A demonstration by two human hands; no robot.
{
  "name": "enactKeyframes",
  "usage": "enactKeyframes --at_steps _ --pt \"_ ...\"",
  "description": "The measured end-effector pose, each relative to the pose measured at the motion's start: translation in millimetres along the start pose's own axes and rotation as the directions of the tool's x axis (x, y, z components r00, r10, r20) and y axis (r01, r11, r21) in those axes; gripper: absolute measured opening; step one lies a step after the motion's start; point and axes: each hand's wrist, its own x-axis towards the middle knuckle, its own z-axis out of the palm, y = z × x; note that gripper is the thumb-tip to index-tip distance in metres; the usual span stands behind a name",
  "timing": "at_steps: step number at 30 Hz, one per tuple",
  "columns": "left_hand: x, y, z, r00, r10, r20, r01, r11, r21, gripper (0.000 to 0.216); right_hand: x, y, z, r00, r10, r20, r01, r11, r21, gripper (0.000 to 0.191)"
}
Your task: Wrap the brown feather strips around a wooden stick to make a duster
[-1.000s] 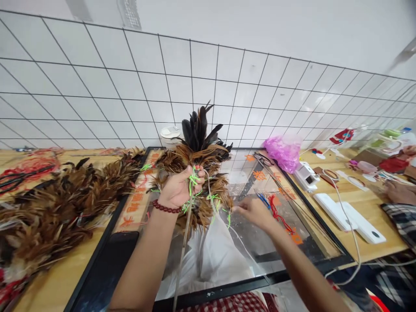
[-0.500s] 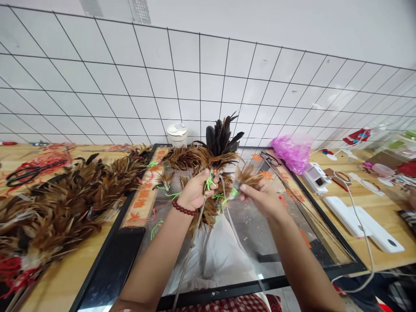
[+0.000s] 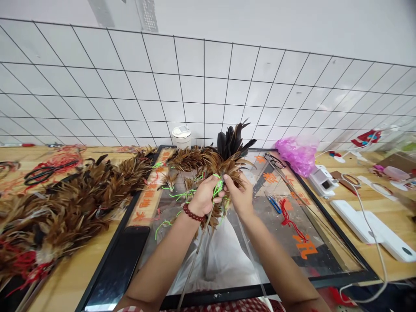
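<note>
My left hand [image 3: 204, 198], with a dark red bead bracelet [image 3: 194, 213] at its wrist, is closed round the bound neck of a feather duster. Long black feathers [image 3: 231, 143] stand up at its top, brown ones sit below, and a thin stick [image 3: 196, 255] runs down toward me. Bright green string [image 3: 218, 186] shows at my left fingers. My right hand [image 3: 241, 195] pinches a small bunch of brown feathers [image 3: 234, 177] against the neck; its tied end is hidden by my fingers. Small loose feather bunches [image 3: 169, 180] with green ties lie to the left.
A glass panel with a black frame [image 3: 349, 277] lies under my hands. Piled brown feathers [image 3: 74, 208], black scissors [image 3: 45, 172] and a phone [image 3: 120, 260] are left. Blue snips [image 3: 275, 204], red string [image 3: 286, 216], glasses [image 3: 276, 161], a purple bag [image 3: 297, 156] and a power strip [image 3: 370, 229] are right.
My right hand has moved left with the small feather bunch, from apart to against the duster's neck beside my left hand. Blue snips and red string now show, uncovered by my right arm.
</note>
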Motion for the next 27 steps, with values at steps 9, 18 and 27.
enactKeyframes --at_steps 9,18,27 --pt "-4.8 -5.0 4.5 0.998 0.07 0.008 -0.07 0.984 0.163 0.051 -8.1 13.6 8.1 0.995 -0.01 -0.104 0.013 1.0 0.027 0.027" --pt "-3.9 17.0 -13.5 0.966 -0.107 0.236 0.132 0.987 -0.089 0.031 -26.2 1.0 -7.7 0.863 0.355 0.36 -0.456 0.854 0.252 0.043" --pt "-7.0 21.7 -13.7 0.98 -0.113 0.165 0.11 0.994 0.026 0.024 -8.1 -39.2 -58.6 0.892 -0.062 0.449 0.274 0.862 -0.426 0.025"
